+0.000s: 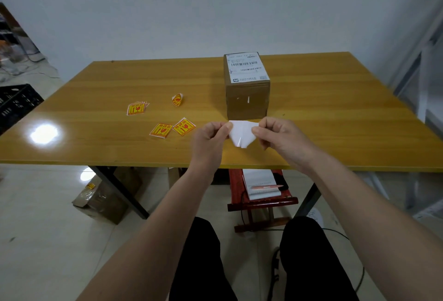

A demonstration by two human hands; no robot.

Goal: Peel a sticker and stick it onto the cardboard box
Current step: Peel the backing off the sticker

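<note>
A white sticker sheet (241, 133), its blank back toward me, is held in the air just in front of the cardboard box (247, 99). My left hand (211, 136) pinches its left corner and my right hand (278, 135) pinches its right corner. The sheet is creased in the middle. The brown box stands upright on the wooden table (100, 80) with a white shipping label (247, 67) on top. Its front face shows two small white marks.
Yellow-and-red stickers lie on the table to the left: a small pile (136, 108), a curled one (177, 99) and two flat ones (161, 130) (183, 127). A red stool with a notepad (262, 188) stands under the table. A black crate (16, 102) sits at far left.
</note>
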